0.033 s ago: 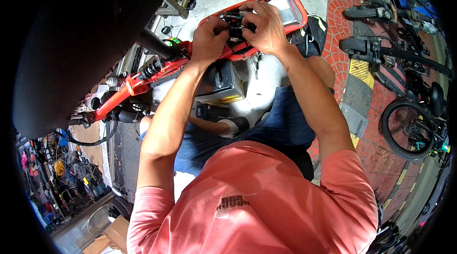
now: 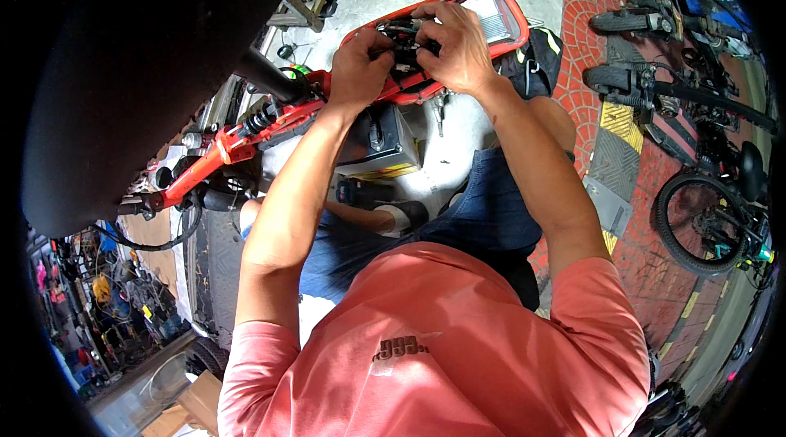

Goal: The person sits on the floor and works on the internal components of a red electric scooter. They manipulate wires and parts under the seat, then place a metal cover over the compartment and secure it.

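Note:
Over the opened hollow body of a red electric bike or scooter frame point(image 2: 396, 97), both of my hands are close together. Dark wires point(image 2: 401, 29) and small connectors fill the hollow between them. On its left side my left hand point(image 2: 358, 69) has its fingers curled in, thumb against them, pinching at the wires. My right hand point(image 2: 458, 48) reaches in from the right with bent fingers, closed on the wires too; the exact pieces at the fingertips are partly hidden. A silver finned box point(image 2: 493, 18) sits in the frame's right end.
A black and grey box point(image 2: 381, 142) stands under the frame. To its right lies a black bag point(image 2: 536, 60). Parked two-wheelers, one with a black wheel point(image 2: 701, 223), line the red paving on the right. A cardboard box point(image 2: 202, 400) and cluttered parts are at lower left.

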The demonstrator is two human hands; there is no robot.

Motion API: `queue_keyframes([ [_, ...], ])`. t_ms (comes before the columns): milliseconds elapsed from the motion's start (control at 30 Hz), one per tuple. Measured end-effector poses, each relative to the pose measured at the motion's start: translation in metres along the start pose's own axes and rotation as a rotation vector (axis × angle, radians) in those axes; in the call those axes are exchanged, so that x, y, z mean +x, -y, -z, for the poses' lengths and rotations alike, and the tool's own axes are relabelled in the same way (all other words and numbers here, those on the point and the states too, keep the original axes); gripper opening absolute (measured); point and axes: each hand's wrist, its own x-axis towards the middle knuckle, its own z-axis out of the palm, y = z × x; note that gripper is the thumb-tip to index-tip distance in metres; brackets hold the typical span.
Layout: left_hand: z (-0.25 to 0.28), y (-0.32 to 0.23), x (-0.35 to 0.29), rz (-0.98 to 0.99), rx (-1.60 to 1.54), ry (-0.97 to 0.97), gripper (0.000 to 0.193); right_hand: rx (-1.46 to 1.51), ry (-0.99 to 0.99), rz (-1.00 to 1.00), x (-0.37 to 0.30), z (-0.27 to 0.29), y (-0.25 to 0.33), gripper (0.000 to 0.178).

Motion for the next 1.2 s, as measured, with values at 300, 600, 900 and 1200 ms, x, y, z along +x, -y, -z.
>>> queue_keyframes([
  [300, -0.005, -0.013, -0.003, -0.032, 0.100, -0.055, 0.018, -0.021, 0.041, 0.000, -0.001, 0.002, 0.001, 0.017],
  [600, -0.007, -0.007, -0.006, -0.139, 0.101, -0.090, 0.019, 0.007, 0.074, 0.034, 0.000, 0.004, 0.000, 0.018],
  [900, -0.008, -0.008, -0.005, -0.174, 0.144, -0.090, 0.022, 0.036, 0.133, 0.009, 0.002, 0.005, -0.002, 0.018],
  [1200, 0.001, -0.021, -0.007, -0.219, 0.242, 0.005, 0.019, 0.072, 0.136, 0.006, 0.002, 0.003, -0.008, 0.017],
])
